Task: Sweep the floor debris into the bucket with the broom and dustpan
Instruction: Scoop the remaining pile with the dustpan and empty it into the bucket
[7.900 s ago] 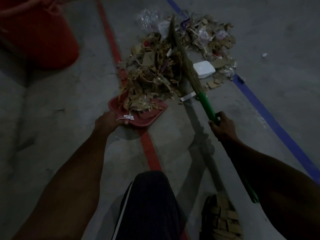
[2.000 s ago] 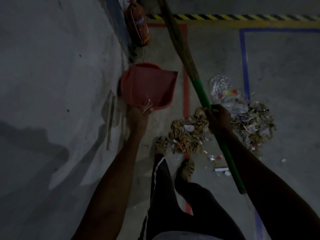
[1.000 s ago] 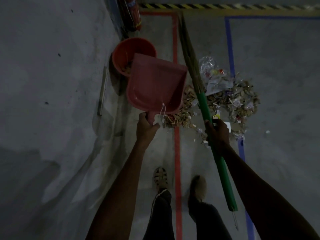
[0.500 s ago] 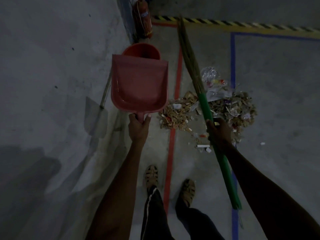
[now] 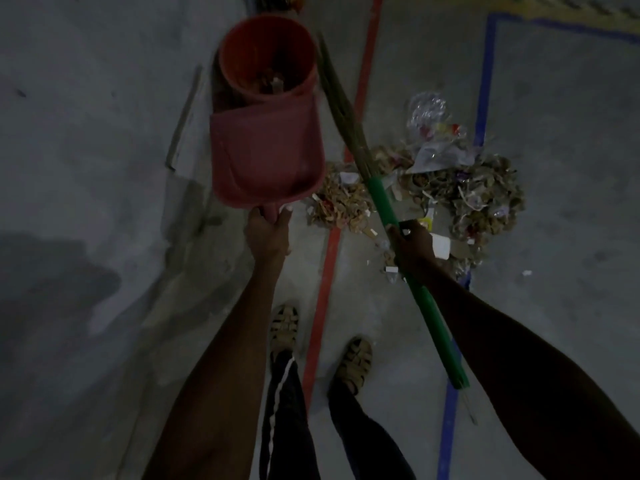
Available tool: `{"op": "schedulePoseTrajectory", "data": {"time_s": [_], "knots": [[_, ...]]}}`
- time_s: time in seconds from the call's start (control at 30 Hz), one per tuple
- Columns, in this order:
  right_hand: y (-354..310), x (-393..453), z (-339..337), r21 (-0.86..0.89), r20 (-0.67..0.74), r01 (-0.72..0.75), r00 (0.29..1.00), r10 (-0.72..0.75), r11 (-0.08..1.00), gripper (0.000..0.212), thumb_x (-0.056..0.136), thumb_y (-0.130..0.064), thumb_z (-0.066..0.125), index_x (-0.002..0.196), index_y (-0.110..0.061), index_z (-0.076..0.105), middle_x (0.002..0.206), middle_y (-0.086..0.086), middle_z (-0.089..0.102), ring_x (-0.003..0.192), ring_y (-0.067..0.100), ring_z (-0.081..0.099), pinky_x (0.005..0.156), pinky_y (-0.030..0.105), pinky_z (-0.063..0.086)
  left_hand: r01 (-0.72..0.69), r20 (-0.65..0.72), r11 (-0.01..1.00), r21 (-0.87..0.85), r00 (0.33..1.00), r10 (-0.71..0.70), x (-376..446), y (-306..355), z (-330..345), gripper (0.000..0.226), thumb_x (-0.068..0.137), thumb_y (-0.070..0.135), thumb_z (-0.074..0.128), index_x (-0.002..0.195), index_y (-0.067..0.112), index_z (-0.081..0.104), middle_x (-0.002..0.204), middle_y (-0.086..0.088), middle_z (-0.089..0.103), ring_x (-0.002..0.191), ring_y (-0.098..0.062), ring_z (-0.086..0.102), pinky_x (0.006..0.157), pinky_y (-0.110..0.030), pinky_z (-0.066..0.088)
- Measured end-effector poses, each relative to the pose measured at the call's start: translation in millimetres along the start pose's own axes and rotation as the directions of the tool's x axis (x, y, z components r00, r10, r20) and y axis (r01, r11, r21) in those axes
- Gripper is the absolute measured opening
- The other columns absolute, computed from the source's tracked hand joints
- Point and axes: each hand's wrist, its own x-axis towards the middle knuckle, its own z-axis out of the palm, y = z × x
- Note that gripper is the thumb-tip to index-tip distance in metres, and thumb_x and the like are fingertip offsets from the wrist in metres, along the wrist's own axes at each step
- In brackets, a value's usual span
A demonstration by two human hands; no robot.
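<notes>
Two bare hands are at work, each holding one tool. The left hand (image 5: pixel 266 233) curls its fingers and thumb round the short handle of one red plastic dustpan (image 5: pixel 266 157), which is held up off the floor with its scoop reaching away from that hand; the pan's far edge overlaps the near rim of one red round plastic bucket (image 5: pixel 268 53) that stands beyond it, and a few dim scraps show in the bucket's bottom. The dustpan's scoop looks bare, though the light is too poor to be sure. The right hand (image 5: pixel 412 251) is wrapped tight round the green shaft of one broom (image 5: pixel 379 199), whose brown grass bristles slant up and away from that hand, passing just beside the bucket's right side, while the green end runs back under the right forearm. One loose heap of floor debris (image 5: pixel 450 188), made of brown cardboard shreds, paper bits and clear crumpled plastic, lies on the grey concrete floor (image 5: pixel 571 237) just beyond the right hand and between the two hands, with a few white scraps scattered near the right wrist. One red floor line (image 5: pixel 323 296) runs between the hands, and one blue floor line (image 5: pixel 483 81) lies to the right of the heap. Two sandalled feet (image 5: pixel 284 327) stand below the hands, either side of the red line.
</notes>
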Motion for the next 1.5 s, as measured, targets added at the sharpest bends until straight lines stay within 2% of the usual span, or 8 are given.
{"op": "schedulePoseTrajectory", "data": {"time_s": [0.1,0.27,0.63,0.93,1.1,1.2,1.27,1.5], "knots": [[28,43,39,-0.016,0.008,0.002,1.000,-0.002,1.000,0.033,0.100,-0.036,0.060,0.120,-0.009,0.055,0.074,0.008,0.065,0.034,0.006,0.055,0.032,0.024,0.046,0.014,-0.025,0.998,0.059,1.000,-0.012,18,-44,30,0.053,0.076,0.055,0.075,0.106,0.012,0.069,0.097,-0.005,0.073,0.084,-0.023,0.069,0.067,-0.031,0.054],[86,106,110,0.000,0.086,-0.049,0.995,0.049,0.999,0.037,0.101,-0.039,0.057,0.120,-0.007,0.055,0.076,0.012,0.070,0.047,0.023,0.062,0.045,0.036,0.055,0.072,-0.101,0.990,0.119,0.993,-0.060,46,-113,75,0.051,0.084,0.043,0.074,0.114,0.002,0.066,0.109,-0.014,0.070,0.099,-0.030,0.066,0.071,-0.025,0.040],[153,164,195,-0.050,0.293,-0.189,0.936,0.195,0.981,0.032,0.102,-0.034,0.059,0.109,-0.003,0.057,0.081,0.020,0.069,0.048,0.026,0.061,0.041,0.029,0.049,0.096,-0.118,0.945,0.312,0.991,-0.062,89,-197,111,0.053,0.083,0.047,0.072,0.114,0.006,0.063,0.109,-0.016,0.069,0.099,-0.035,0.065,0.079,-0.039,0.050],[183,148,142,0.005,0.240,-0.397,0.892,0.384,0.918,0.026,0.104,-0.031,0.054,0.108,-0.006,0.053,0.088,0.016,0.065,0.056,0.022,0.060,0.041,0.027,0.048,0.070,-0.041,0.935,0.349,0.997,-0.059,51,-185,122,0.051,0.085,0.046,0.071,0.114,0.005,0.063,0.108,-0.014,0.069,0.098,-0.032,0.065,0.071,-0.032,0.042],[205,152,103,0.139,0.100,-0.446,0.895,0.435,0.884,0.032,0.104,-0.034,0.053,0.105,-0.002,0.058,0.084,0.015,0.064,0.057,0.023,0.061,0.046,0.030,0.050,0.005,0.017,0.932,0.363,1.000,-0.012,35,-167,138,0.052,0.084,0.048,0.072,0.113,0.005,0.063,0.107,-0.013,0.069,0.097,-0.031,0.066,0.071,-0.032,0.043],[216,152,78,0.220,0.023,-0.445,0.892,0.452,0.868,0.034,0.105,-0.032,0.052,0.094,0.000,0.056,0.084,0.018,0.064,0.056,0.026,0.060,0.051,0.037,0.053,-0.033,0.048,0.927,0.373,0.999,0.016,25,-158,149,0.052,0.084,0.047,0.072,0.113,0.006,0.062,0.107,-0.013,0.068,0.097,-0.031,0.065,0.071,-0.032,0.042],[223,150,61,0.227,-0.020,-0.433,0.894,0.448,0.873,0.035,0.104,-0.032,0.053,0.102,0.002,0.057,0.085,0.020,0.065,0.054,0.026,0.059,0.045,0.034,0.051,-0.048,0.066,0.925,0.376,0.997,0.025,17,-153,155,0.051,0.084,0.047,0.073,0.113,0.006,0.062,0.108,-0.013,0.068,0.097,-0.031,0.065,0.071,-0.031,0.040],[239,110,26,0.052,-0.037,-0.264,0.963,0.266,0.963,0.027,0.104,-0.036,0.052,0.113,-0.010,0.048,0.087,0.014,0.065,0.055,0.023,0.060,0.040,0.028,0.048,-0.044,0.111,0.918,0.395,0.994,0.000,-8,-146,163,0.051,0.084,0.050,0.072,0.111,0.007,0.062,0.104,-0.012,0.069,0.093,-0.031,0.066,0.069,-0.033,0.042]]}}
